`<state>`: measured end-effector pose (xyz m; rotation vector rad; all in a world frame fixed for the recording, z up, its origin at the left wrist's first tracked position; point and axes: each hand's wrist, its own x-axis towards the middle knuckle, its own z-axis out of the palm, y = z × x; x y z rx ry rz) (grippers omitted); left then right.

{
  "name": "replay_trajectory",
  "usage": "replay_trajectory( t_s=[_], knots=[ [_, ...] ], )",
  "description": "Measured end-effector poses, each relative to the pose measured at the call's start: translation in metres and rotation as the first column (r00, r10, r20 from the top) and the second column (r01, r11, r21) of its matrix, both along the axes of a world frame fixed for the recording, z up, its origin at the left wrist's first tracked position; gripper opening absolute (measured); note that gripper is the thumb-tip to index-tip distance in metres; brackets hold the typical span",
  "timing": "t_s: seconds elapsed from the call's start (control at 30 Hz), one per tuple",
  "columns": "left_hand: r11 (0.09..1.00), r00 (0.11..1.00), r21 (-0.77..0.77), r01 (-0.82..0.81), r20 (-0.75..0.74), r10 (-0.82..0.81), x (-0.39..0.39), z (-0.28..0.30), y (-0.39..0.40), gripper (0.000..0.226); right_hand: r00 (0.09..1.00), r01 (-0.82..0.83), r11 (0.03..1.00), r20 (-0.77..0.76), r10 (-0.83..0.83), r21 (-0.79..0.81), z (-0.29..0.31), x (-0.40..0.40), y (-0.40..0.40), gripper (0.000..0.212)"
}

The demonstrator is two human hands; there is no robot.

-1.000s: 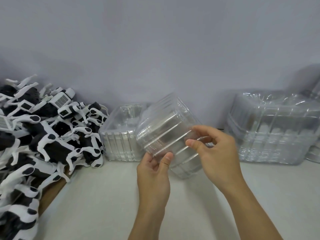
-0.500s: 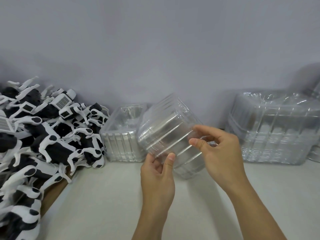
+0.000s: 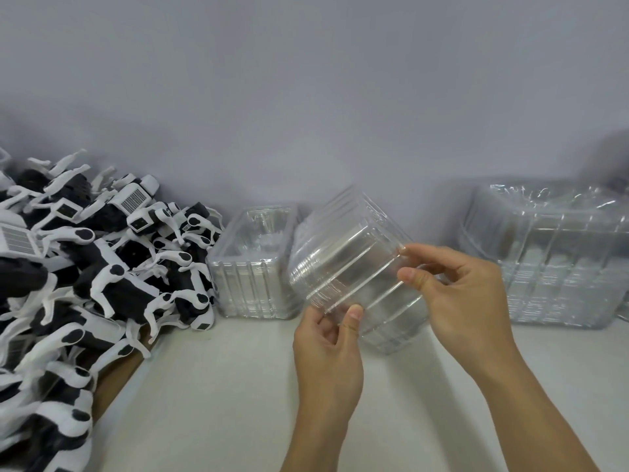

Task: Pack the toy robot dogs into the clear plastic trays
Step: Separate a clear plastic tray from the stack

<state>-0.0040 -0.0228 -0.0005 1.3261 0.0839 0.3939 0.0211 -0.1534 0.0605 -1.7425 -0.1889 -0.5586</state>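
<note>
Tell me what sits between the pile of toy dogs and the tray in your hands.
In the head view, a stack of clear trays stands between the toy dogs and the held tray, against the wall.

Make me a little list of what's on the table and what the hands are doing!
left hand: pinches the near edge of the held stack of trays
right hand: pinches the stack's right edge
held stack of trays: clear, tilted, lifted off the table
toy robot dogs: black and white, piled at left
tray stack by the dogs: resting on table
big tray stack: at right
</note>
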Motion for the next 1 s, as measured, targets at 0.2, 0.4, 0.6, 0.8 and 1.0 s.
replay_trajectory(
  t_s=[0.2,0.4,0.6,0.8,1.0],
  knots=[
    [1.000,1.000,-0.002,-0.007,0.012,0.007,0.000,0.001,0.000,0.015,1.000,0.002,1.000,0.014,-0.002,-0.014,-0.001,0.000,-0.001,0.036],
    [1.000,1.000,0.015,0.004,0.013,-0.005,-0.003,0.002,0.001,0.015,0.999,0.015,1.000,0.040,-0.015,-0.012,0.002,-0.001,-0.002,0.041],
    [0.999,1.000,0.049,0.015,0.011,-0.016,-0.003,0.001,0.008,0.015,0.995,0.074,0.996,0.057,-0.077,0.048,0.017,0.000,-0.021,0.037],
    [0.998,0.998,0.041,0.037,-0.053,-0.035,-0.001,-0.001,0.009,0.015,0.967,0.102,0.983,0.218,-0.134,0.155,0.041,-0.010,-0.047,0.022],
    [0.998,0.987,-0.033,0.057,-0.150,-0.061,0.003,0.000,-0.002,0.016,0.964,0.007,0.981,0.261,-0.058,0.193,0.046,-0.019,-0.049,0.024]
  ],
)
